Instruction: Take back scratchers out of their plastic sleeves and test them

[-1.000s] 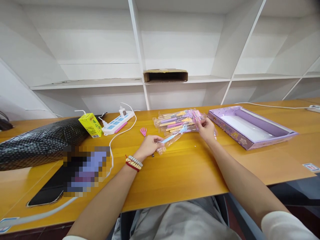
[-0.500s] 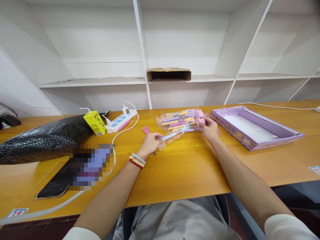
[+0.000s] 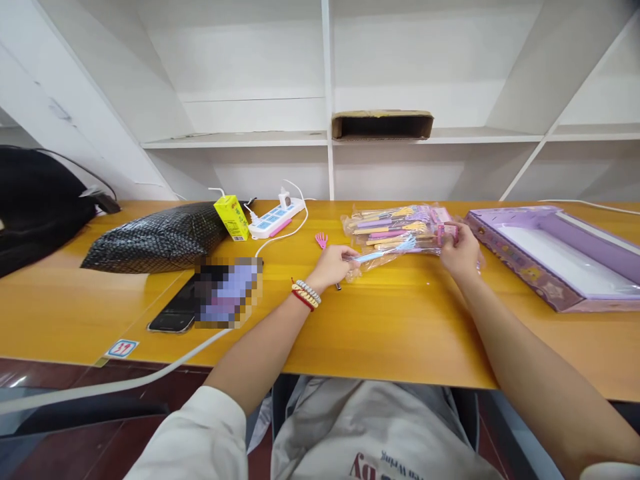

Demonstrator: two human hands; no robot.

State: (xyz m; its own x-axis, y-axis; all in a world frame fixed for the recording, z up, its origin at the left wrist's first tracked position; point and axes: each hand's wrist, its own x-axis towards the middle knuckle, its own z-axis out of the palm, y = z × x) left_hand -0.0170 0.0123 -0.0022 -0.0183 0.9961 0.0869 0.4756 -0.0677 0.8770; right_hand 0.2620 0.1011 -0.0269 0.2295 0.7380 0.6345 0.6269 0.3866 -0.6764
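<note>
Nearest, both forearms reach over the wooden table (image 3: 380, 333). Left hand (image 3: 334, 265), with bead bracelets (image 3: 305, 294) at the wrist, is pinched closed on the handle end of a light blue utensil (image 3: 381, 253) that pokes from the near edge of a clear plastic bag (image 3: 395, 233). Right hand (image 3: 461, 252) is closed on the bag's right end, thumb on top. The bag lies flat on the table between the two hands and holds a bundle of pastel utensils (purple, yellow, pink; exact count not readable). A small pink fork-like piece (image 3: 321, 239) lies loose just left of the bag. To the left, a dark phone (image 3: 175, 312) lies near the table edge, with a black textured bag (image 3: 160, 237) beyond it. A yellow drink carton (image 3: 232, 217) stands beside a white power strip (image 3: 276, 218). At right sits an open purple box (image 3: 555, 257). Farthest back, white shelves (image 3: 240, 139) carry a cardboard box (image 3: 383, 125).
</note>
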